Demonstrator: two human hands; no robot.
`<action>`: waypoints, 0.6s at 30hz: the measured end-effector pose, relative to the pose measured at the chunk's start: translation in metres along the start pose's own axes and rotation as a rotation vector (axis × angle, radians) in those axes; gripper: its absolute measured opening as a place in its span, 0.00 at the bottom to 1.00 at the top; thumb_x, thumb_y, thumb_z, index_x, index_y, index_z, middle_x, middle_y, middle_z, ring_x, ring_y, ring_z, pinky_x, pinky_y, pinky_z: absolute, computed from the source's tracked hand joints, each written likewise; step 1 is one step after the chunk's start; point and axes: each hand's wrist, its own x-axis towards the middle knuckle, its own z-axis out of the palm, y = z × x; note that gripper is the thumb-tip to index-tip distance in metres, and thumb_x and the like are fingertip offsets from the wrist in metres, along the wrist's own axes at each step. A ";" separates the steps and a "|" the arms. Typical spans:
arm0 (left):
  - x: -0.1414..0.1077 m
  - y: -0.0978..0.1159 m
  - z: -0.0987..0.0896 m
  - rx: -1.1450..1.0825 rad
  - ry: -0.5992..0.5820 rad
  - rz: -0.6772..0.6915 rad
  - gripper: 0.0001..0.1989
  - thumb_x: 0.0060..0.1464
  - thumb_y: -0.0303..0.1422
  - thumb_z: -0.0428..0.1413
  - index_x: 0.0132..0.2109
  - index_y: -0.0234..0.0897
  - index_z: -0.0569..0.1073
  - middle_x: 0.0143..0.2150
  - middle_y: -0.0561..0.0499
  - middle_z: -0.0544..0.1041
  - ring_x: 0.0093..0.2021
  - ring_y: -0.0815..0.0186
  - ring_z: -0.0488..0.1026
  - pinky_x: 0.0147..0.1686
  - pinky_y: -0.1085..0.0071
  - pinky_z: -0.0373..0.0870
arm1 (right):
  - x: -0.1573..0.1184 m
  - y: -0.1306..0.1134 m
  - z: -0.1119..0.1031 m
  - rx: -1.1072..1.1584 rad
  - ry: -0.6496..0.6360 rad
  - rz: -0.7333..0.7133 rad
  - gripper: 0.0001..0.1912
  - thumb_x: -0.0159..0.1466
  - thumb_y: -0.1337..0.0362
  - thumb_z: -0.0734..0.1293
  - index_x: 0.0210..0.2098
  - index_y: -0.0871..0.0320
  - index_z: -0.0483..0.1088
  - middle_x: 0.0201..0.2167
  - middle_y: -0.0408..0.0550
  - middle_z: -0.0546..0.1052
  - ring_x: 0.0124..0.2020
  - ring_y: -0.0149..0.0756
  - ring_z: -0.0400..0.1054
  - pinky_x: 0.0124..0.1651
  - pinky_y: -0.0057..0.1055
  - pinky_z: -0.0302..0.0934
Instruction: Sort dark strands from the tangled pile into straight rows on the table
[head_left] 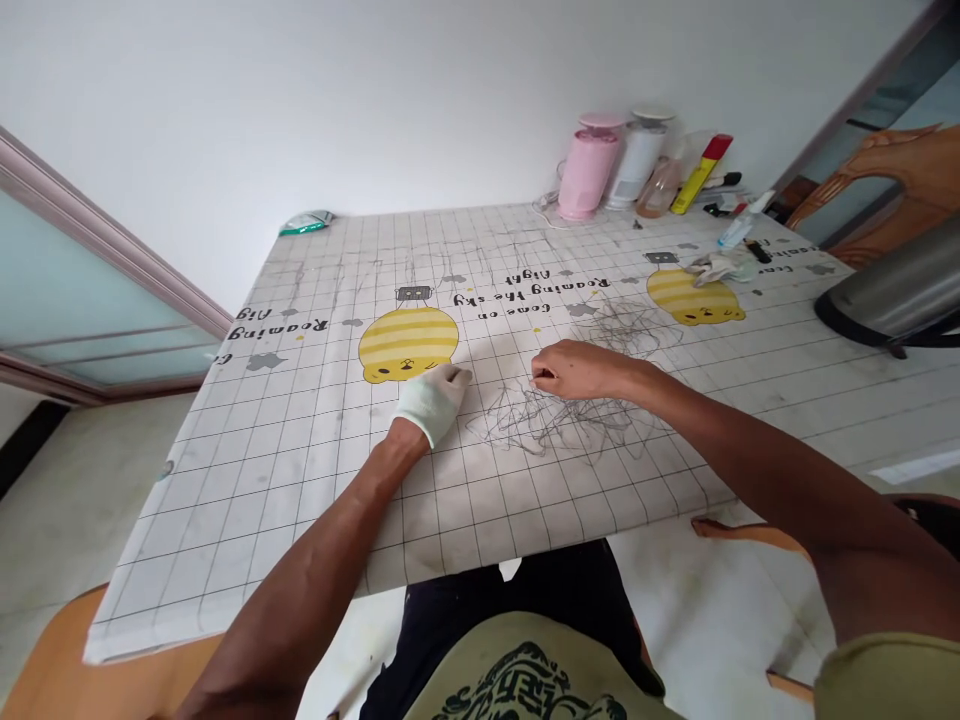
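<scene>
My left hand (433, 402), in a white glove, rests low over the tablecloth beside a printed yellow bear balloon. Its fingers are pinched together; anything between them is too fine to make out. My bare right hand (570, 370) is closed, knuckles up, at the upper edge of a loose tangle of thin dark strands (555, 425). Whatever its fingers grip is hidden. Another patch of the same fine strands (637, 325) lies just beyond my right hand. A narrow gap of checked cloth separates the two hands.
A checked tablecloth (300, 520) covers the table against a white wall. Along the back right stand a pink cylinder device (589, 170), a white one (637, 160), a bottle (660, 187) and a yellow-red box (701, 175). A steel kettle (900, 285) stands at right, near a crumpled glove (724, 267).
</scene>
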 end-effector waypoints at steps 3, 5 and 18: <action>0.001 -0.002 0.000 -0.001 -0.002 0.001 0.18 0.68 0.44 0.50 0.34 0.43 0.78 0.38 0.46 0.83 0.41 0.54 0.76 0.41 0.64 0.67 | 0.000 -0.005 0.007 0.018 -0.039 0.091 0.21 0.68 0.56 0.71 0.22 0.55 0.66 0.22 0.44 0.72 0.22 0.32 0.59 0.28 0.36 0.47; 0.001 -0.003 0.001 -0.009 -0.009 0.004 0.18 0.68 0.43 0.50 0.35 0.43 0.78 0.38 0.46 0.83 0.41 0.54 0.76 0.41 0.63 0.66 | 0.000 -0.004 0.007 0.084 -0.041 0.107 0.17 0.67 0.58 0.72 0.24 0.55 0.70 0.23 0.44 0.73 0.22 0.31 0.58 0.27 0.35 0.47; 0.001 -0.002 0.002 -0.021 0.000 0.030 0.18 0.68 0.43 0.51 0.35 0.43 0.79 0.37 0.45 0.83 0.41 0.54 0.77 0.41 0.64 0.67 | -0.038 0.008 -0.027 0.750 0.036 0.114 0.16 0.64 0.49 0.76 0.33 0.56 0.78 0.37 0.52 0.84 0.32 0.35 0.74 0.28 0.29 0.61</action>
